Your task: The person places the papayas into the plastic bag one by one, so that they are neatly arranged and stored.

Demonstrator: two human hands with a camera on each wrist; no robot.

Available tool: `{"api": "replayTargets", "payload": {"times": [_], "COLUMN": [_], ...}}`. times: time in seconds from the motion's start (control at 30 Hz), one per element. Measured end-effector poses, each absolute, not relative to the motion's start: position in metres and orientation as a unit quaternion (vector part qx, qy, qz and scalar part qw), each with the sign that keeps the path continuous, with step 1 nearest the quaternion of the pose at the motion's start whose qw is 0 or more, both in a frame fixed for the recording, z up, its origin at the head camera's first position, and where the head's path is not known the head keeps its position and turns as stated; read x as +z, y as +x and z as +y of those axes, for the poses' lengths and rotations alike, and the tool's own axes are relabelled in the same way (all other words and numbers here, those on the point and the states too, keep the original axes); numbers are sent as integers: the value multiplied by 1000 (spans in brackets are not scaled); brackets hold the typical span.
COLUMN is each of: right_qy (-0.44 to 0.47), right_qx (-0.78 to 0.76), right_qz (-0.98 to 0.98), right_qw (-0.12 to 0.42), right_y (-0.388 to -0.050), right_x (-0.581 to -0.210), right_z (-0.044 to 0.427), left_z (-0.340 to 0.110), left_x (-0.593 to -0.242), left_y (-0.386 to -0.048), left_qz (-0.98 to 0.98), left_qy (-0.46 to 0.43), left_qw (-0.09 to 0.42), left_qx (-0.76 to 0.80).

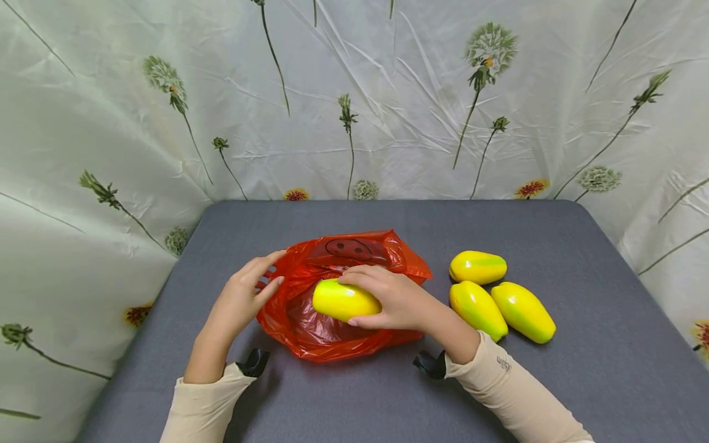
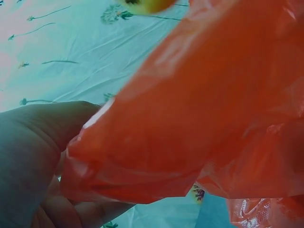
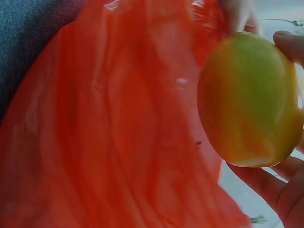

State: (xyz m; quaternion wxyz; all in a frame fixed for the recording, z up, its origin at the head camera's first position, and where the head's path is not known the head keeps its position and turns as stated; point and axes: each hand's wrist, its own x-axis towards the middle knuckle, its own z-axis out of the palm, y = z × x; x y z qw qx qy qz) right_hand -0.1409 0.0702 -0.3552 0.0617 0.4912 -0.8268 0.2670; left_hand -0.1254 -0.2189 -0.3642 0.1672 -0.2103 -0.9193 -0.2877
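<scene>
A yellow papaya with a greenish tinge (image 1: 344,300) is gripped by my right hand (image 1: 391,296) above the mouth of a red plastic bag (image 1: 327,352). In the right wrist view the papaya (image 3: 249,102) sits between the thumb and fingers, with the bag (image 3: 123,123) beside it. My left hand (image 1: 244,292) holds the bag's left rim; in the left wrist view the bag's edge (image 2: 123,175) runs between thumb and fingers. The mouth of the bag gapes upward, and part of its inside is hidden behind the papaya and right hand.
Three more yellow papayas lie together right of the bag: one at the back (image 1: 478,267), one at the front left (image 1: 479,311) and one at the right (image 1: 523,312). Under everything is a grey table (image 1: 343,406). A white flowered curtain (image 1: 388,92) hangs behind it.
</scene>
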Motion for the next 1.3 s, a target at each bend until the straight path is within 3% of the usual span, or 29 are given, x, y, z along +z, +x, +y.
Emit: {"api": "replayTargets", "payload": {"times": [0.73, 1.3], "right_qy": [387, 367], "right_qx": [351, 368], "right_qz": [-845, -843], "right_qw": [-111, -135], "right_y": [-164, -164], "right_x": [-396, -412], "right_z": [16, 10], "left_z": [-218, -218], "left_x": [-366, -369], "left_y": [-124, -123], "left_qz": [-922, -921], "left_qy": [-192, -191], "left_qw": [154, 164], "left_qx": [-298, -296]}}
